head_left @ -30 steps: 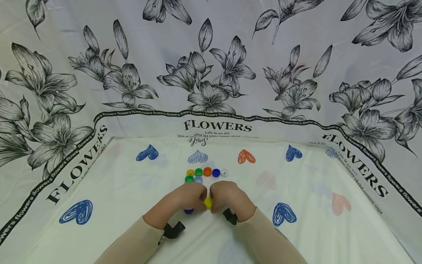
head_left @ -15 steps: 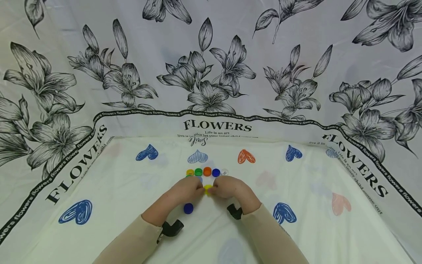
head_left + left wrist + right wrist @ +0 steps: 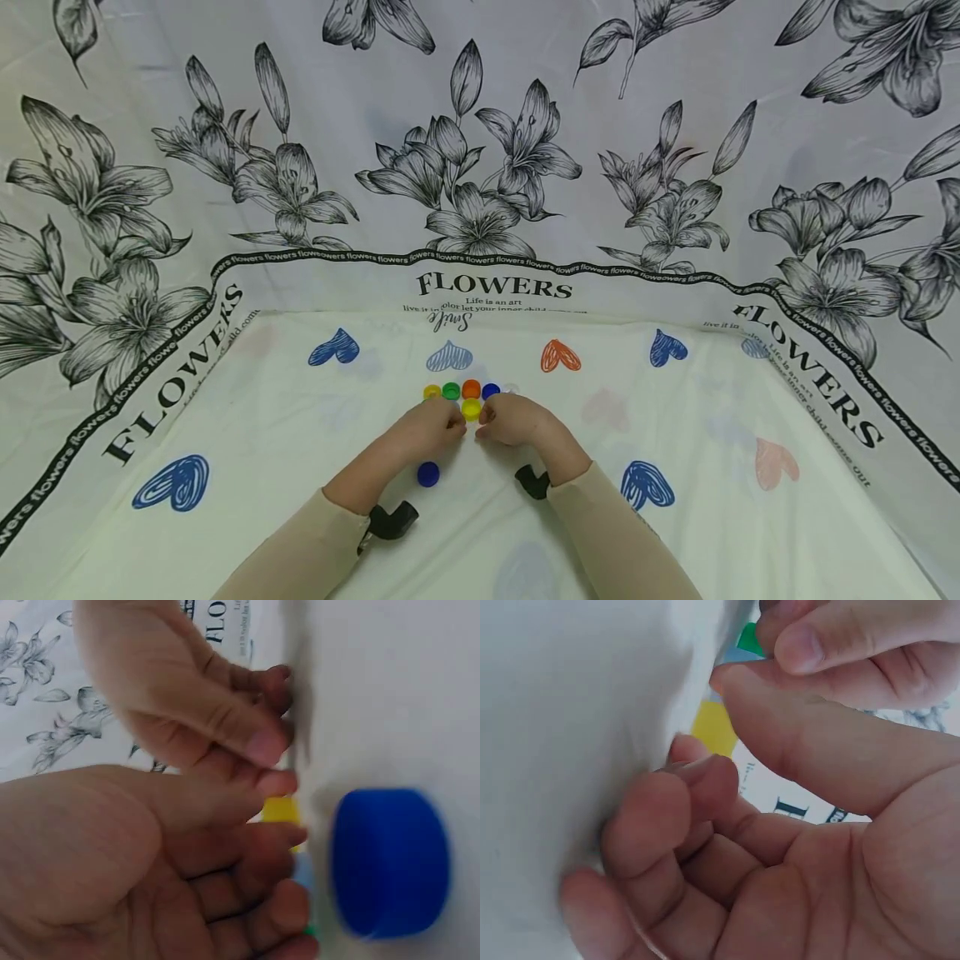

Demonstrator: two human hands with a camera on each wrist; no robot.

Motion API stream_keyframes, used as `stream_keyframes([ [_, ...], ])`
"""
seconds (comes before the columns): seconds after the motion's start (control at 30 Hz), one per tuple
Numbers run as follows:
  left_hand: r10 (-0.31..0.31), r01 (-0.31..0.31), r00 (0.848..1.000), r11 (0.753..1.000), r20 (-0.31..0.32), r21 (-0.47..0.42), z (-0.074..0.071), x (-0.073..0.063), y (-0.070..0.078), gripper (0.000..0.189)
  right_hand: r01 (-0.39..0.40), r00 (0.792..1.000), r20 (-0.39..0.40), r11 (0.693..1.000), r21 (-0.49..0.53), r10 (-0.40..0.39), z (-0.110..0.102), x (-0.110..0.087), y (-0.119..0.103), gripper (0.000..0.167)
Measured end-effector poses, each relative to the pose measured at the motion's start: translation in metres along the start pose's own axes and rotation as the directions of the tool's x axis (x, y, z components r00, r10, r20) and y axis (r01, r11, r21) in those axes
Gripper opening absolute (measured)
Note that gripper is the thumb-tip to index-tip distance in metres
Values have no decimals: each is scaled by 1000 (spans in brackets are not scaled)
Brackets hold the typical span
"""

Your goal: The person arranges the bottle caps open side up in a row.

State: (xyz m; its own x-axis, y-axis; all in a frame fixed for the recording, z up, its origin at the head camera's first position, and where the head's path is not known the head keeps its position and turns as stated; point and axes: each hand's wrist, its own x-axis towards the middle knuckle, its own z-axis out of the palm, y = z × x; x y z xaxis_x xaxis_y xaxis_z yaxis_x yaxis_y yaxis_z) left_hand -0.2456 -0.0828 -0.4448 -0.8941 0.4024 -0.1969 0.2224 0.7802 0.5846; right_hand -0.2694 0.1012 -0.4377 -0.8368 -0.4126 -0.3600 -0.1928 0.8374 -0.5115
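A yellow bottle cap lies on the cloth just nearer than an orange cap. My left hand is at its near left with fingers loosely bent, holding nothing. On the near right is my right hand, thumb and forefinger apart in the right wrist view. A blue cap lies alone nearer to me, below the left hand; it looms large in the left wrist view. Beside the yellow cap, a light blue cap and a green cap are mostly hidden behind the left fingers.
The far row also has a yellow cap, a green cap, a dark blue cap and a clear cap, partly covered by the right hand. A heart-printed white cloth covers the table; a flower-printed curtain stands behind.
The yellow cap has moved away from me, from between both hands' fingers to beneath the orange cap. Both hands moved forward with it, and their fingers have now let go.
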Motion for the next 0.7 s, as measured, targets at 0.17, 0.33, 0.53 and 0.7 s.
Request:
stream_keyframes([
  [0.17,-129,109,984,981,123,161,-15,-17,5,25,-24,999,32,998,-63,26,-2,-4,-3,13],
  [0.33,-230,145,949,926,215,348,-18,-28,8,33,-40,996,77,993,-115,49,-3,-10,-5,14],
  [0.53,-141,76,969,951,202,301,-5,-25,13,23,-49,992,108,988,-144,64,-3,-18,-9,14],
  [0.7,60,-91,987,973,149,211,17,-15,17,18,-55,988,126,974,-222,85,-4,-24,-11,22],
])
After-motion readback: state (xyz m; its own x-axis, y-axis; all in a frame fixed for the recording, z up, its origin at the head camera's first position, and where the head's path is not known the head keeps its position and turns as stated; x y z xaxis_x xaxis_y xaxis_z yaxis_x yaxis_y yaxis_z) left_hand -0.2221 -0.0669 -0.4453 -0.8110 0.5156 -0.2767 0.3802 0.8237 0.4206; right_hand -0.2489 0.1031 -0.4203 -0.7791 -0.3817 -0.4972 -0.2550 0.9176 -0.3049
